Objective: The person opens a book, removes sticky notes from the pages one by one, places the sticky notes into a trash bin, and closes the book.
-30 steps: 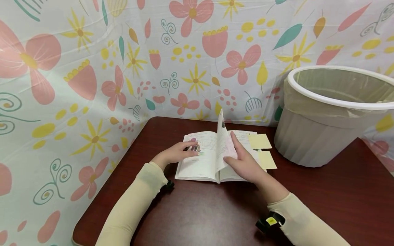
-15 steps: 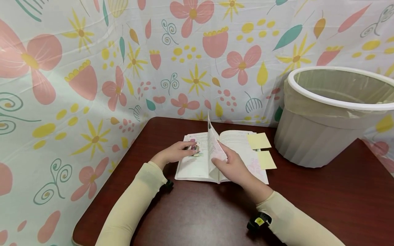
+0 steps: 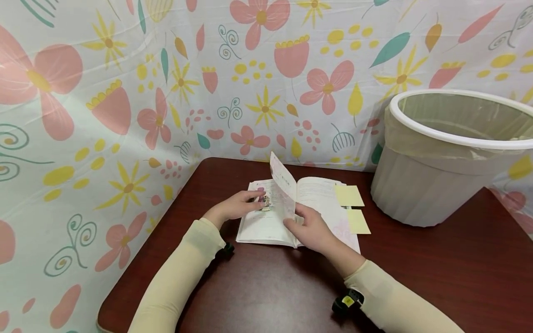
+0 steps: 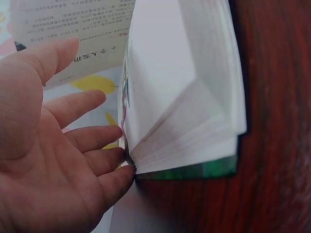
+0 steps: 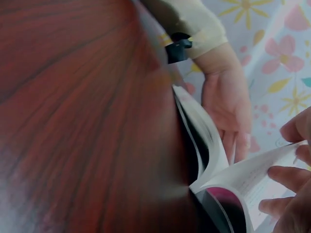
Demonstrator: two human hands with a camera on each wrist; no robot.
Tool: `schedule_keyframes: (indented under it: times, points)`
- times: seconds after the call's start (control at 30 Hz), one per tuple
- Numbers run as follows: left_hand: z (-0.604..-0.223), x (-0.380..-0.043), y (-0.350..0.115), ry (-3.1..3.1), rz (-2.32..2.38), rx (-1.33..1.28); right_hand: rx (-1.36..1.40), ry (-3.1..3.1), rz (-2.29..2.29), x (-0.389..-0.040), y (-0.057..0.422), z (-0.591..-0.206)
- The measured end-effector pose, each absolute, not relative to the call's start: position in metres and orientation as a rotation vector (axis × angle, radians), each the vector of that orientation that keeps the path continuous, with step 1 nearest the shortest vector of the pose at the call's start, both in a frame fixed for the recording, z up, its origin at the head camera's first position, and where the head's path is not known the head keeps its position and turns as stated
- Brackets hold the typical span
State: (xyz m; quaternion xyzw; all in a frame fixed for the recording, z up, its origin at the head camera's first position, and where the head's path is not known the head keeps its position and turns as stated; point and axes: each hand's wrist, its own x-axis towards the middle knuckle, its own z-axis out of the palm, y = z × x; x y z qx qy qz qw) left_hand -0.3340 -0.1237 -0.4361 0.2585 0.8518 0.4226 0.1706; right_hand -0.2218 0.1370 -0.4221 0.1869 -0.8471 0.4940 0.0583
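An open book lies on the dark red table. Its left page, with a small coloured picture, sits under my left hand, whose fingers rest loosely on it. Seen from the left wrist, that hand has its fingers spread and its fingertips at the book's edge. A raised page leans leftward from the middle of the book. My right hand pinches this page near its lower outer edge. In the right wrist view the thumb and fingers lie on either side of the page.
Two pale yellow sticky notes, an upper note and a lower note, stick out past the book's right edge. A grey lined trash bin stands on the right. Behind the table hangs a flower-patterned curtain.
My right hand has moved left, turning the pinched page from upright to a leftward lean and uncovering more of the right page. My left hand has stayed in place.
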Motion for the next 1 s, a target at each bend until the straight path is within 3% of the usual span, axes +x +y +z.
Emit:
schedule_keyframes:
  times: [0.2,0.53,1.0]
  points:
    - [-0.435,-0.334,-0.126,2.446,1.181,0.753,0.625,-2.841,1.143,-0.216,0.138,-0.428]
    - [-0.436,-0.343,-0.136,2.536,1.226,0.779,0.641,-3.050,0.929,-0.217,0.134,-0.435]
    - [-0.430,-0.340,-0.144,2.648,1.210,0.397,0.717,-3.100,0.929,-0.218,0.133,-0.435]
